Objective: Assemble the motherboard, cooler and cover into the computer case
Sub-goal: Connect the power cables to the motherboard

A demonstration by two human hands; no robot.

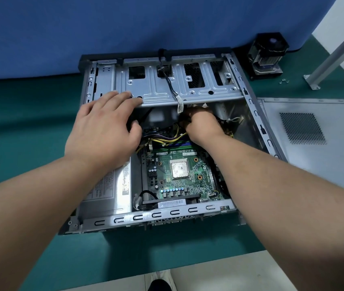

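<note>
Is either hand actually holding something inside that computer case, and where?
The right hand grips a cable plug by its end. The left hand holds nothing, resting flat on the metal bracket.

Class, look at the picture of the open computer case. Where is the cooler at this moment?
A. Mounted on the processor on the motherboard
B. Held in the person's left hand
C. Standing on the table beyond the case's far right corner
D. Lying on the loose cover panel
C: the cooler stands on the green table past the case corner, while the processor on the motherboard lies bare.
</note>
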